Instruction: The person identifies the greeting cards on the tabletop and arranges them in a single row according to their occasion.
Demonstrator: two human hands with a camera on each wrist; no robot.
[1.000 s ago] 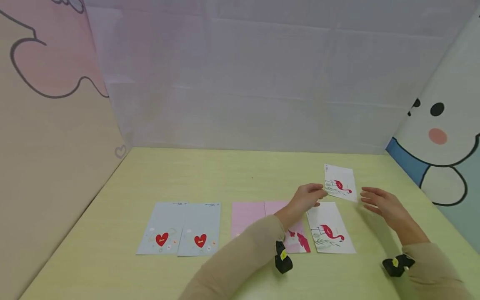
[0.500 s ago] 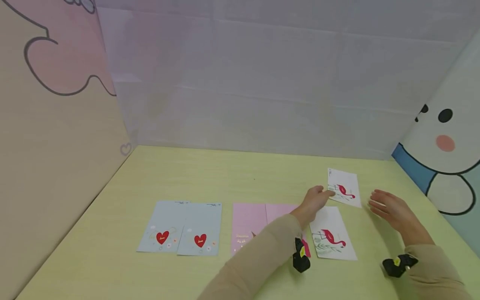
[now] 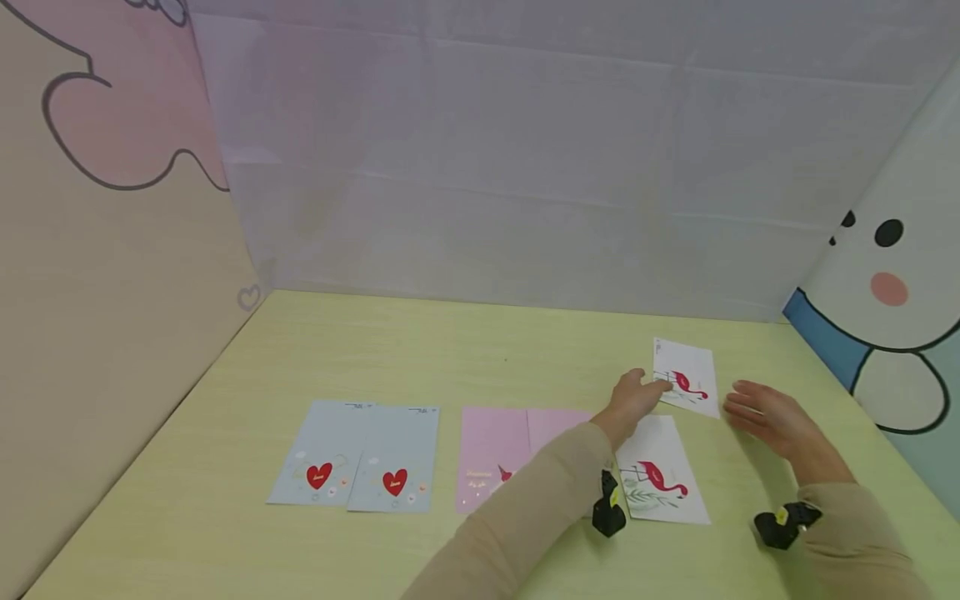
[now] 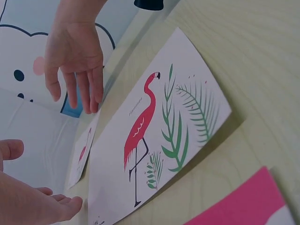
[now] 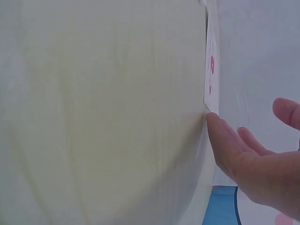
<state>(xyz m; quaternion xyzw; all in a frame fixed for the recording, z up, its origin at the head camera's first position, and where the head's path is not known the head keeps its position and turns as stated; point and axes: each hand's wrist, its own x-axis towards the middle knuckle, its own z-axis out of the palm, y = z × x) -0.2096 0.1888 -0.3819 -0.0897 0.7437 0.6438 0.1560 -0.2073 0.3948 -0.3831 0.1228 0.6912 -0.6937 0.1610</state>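
Observation:
Near the far right of the table lies a white flamingo card, slightly turned. At its left edge is my left hand, fingers straight and thumb above the card; whether it touches the card I cannot tell. Beyond the right edge my right hand hovers with extended fingers and an empty palm, seen also in the left wrist view, where the right hand points down. A second flamingo card lies nearer, below my left hand. In the right wrist view the far card appears edge-on beyond the fingertips.
Two pale blue heart cards overlap at the left. Two pink cards lie side by side in the middle, partly covered by the left sleeve. A pale fabric backdrop closes off the back of the table.
My left hand has moved right, its thumb coming over the far flamingo card's left edge. My right hand stays beside that card. The head view has shifted slightly.

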